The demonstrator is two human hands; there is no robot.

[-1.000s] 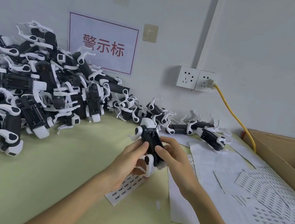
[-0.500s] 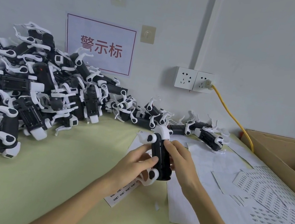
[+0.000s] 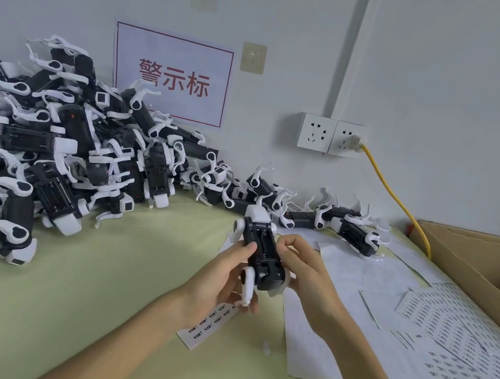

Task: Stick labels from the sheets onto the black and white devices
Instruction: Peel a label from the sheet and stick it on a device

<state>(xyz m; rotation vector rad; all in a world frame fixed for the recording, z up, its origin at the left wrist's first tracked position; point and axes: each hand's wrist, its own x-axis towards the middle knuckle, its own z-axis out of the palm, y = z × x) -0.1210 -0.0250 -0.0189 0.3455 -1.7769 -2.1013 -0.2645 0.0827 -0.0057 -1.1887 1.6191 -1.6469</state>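
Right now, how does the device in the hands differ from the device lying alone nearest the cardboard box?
The held device is up off the table, gripped by the left hand and the right hand; the lying device rests down, untouched. The held device points away from the person, white end far; the lying device lies slantwise across the view. Both have a black body with white parts.

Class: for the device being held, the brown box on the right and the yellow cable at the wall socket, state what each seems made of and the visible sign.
Held device: probably moulded plastic, black body and white parts, smooth with a dull sheen. Box: cardboard, by its matt brown folded flaps. Cable: likely plastic or rubber sheath, smooth, curving freely.
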